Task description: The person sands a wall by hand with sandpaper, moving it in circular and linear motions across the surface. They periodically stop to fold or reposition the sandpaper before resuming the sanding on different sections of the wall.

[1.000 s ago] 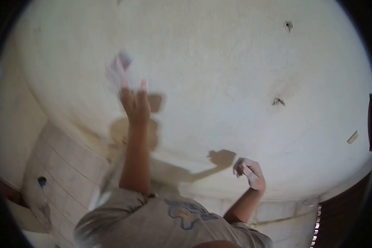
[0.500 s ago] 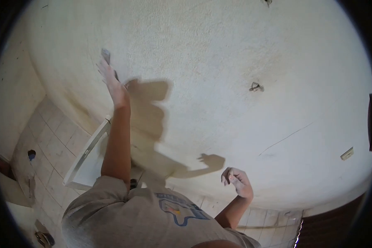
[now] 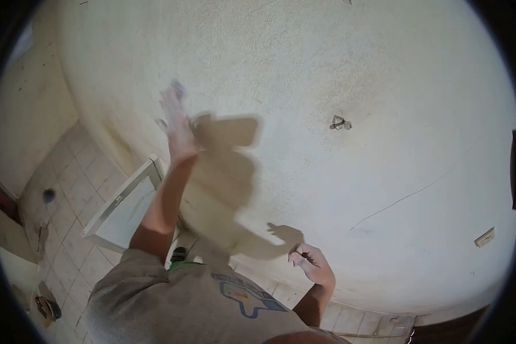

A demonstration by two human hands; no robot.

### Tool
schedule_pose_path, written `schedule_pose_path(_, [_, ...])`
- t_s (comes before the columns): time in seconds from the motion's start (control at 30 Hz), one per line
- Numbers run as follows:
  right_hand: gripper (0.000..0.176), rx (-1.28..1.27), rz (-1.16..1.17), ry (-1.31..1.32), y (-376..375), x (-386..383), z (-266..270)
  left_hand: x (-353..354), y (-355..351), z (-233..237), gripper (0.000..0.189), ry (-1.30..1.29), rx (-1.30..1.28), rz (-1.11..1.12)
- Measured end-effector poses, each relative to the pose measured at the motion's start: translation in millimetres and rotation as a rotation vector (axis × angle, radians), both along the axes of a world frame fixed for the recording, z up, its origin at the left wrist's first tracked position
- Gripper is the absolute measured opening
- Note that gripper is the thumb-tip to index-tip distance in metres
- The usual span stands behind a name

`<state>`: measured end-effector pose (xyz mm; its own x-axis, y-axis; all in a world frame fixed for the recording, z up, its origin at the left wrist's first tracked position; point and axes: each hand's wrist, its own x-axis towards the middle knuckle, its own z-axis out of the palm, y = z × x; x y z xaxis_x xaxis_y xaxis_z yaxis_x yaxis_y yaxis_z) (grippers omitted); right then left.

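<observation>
I am stretching my left hand, pale with whitish dust (image 3: 179, 123), up towards the large cream wall with a rough, grainy surface (image 3: 281, 69), and at its fingertips a small grey piece (image 3: 178, 88) is showing, blurred, so I cannot tell its material. The fingers of this hand are pointing upward and the thumb is standing a little apart; I cannot tell if they are gripping the piece, nor if it is touching the wall. Lower and to the right, my dusty right hand (image 3: 313, 265) is bending at the wrist, its fingers curling inward and closing together with the thumb, and I am seeing nothing held in it. Brown shadows (image 3: 226, 155) are lying on the wall between my two hands. Above my right hand, a small broken hole with bits sticking out (image 3: 339, 123) is opening in the wall, and a thin dark crack (image 3: 407, 200) is running slanted to the right of it, above a small cream rectangular plate (image 3: 484, 237). Beside my left forearm, a white-framed flat panel (image 3: 112, 213) is standing tilted over the pale tiled floor (image 3: 66, 243), and my beige shirt with a blue print (image 3: 172, 304) is filling the lower part
</observation>
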<state>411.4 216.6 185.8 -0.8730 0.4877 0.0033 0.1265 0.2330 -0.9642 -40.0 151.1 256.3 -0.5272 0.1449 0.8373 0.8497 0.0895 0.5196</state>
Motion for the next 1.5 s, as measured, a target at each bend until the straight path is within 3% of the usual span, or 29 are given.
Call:
schedule_pose_path(0.03, [0.016,0.021,0.022,-0.035,-3,1,-5,0,-3,42,0.060,-0.193,0.233,-0.080])
schedule_pose_path(0.1, [0.020,0.131,0.013,-0.129,-16,-6,3,-8,9,72,0.054,-0.168,0.266,-0.133])
schedule_pose_path(0.13, [0.022,0.192,0.006,-0.178,-22,-10,10,20,11,82,0.057,-0.221,-0.400,0.083])
schedule_pose_path(0.2, [0.021,0.206,0.082,-0.124,-28,-18,18,63,20,77,0.069,-0.184,-1.117,0.003])
schedule_pose_path(0.27, [0.022,0.202,0.142,-0.080,-25,-28,25,120,20,58,0.073,0.053,-0.694,-0.291])
schedule_pose_path(0.3, [0.022,0.179,0.163,-0.065,-25,-33,26,153,14,48,0.070,0.207,-0.238,-0.280])
schedule_pose_path(0.4, [0.024,0.215,0.117,-0.135,-30,-52,38,124,-3,-7,0.078,0.369,-0.511,-0.262])
schedule_pose_path(0.47, [0.026,0.268,0.062,-0.195,-33,-58,40,75,-24,-20,0.090,0.314,-0.408,-0.154])
schedule_pose_path(0.5, [0.028,0.289,0.039,-0.208,-35,-61,35,41,-33,-20,0.082,0.260,-0.462,-0.048])
schedule_pose_path(0.57, [0.031,0.293,0.027,-0.226,-39,-65,22,-38,-26,-7,0.068,0.059,-0.250,0.044])
schedule_pose_path(0.6, [0.033,0.280,0.039,-0.234,-38,-62,12,-71,-14,2,0.062,-0.090,0.018,0.025])
schedule_pose_path(0.67, [0.036,0.295,0.054,-0.264,-44,-66,-1,-82,-2,33,0.065,-0.048,0.077,-0.016])
schedule_pose_path(0.73, [0.039,0.357,0.057,-0.312,-49,-69,-5,-66,13,69,0.067,0.020,0.084,-0.041])
schedule_pose_path(0.83, [0.041,0.330,0.049,-0.360,-55,-81,3,29,25,77,0.068,0.274,-0.111,-0.137])
schedule_pose_path(0.93, [0.041,0.304,0.007,-0.305,-59,-92,5,114,18,29,0.070,0.427,-0.332,-0.383])
schedule_pose_path(1.0, [0.042,0.303,-0.034,-0.285,-60,-100,6,110,11,-2,0.071,0.429,-0.371,-0.405])
schedule_pose_path(1.07, [0.043,0.288,-0.060,-0.296,-65,-109,14,69,0,-4,0.072,0.353,-0.295,-0.321])
schedule_pose_path(1.13, [0.045,0.260,-0.061,-0.358,-71,-113,18,10,-15,18,0.058,0.228,-0.240,-0.145])
schedule_pose_path(1.17, [0.045,0.242,-0.060,-0.391,-74,-115,18,-39,-10,8,0.061,0.423,-0.316,0.114])
schedule_pose_path(1.23, [0.045,0.234,-0.044,-0.409,-79,-119,19,-123,13,-10,0.055,0.681,-0.173,0.292])
schedule_pose_path(1.33, [0.044,0.234,-0.045,-0.446,-80,-125,19,-116,0,75,0.049,0.610,-0.098,0.376])
schedule_pose_path(1.4, [0.044,0.224,-0.052,-0.455,-84,-136,22,-80,-2,102,0.056,0.555,-0.098,0.212])
schedule_pose_path(1.5, [0.043,0.228,-0.032,-0.380,-87,-154,23,-1,7,68,0.066,0.560,-0.067,-0.532])
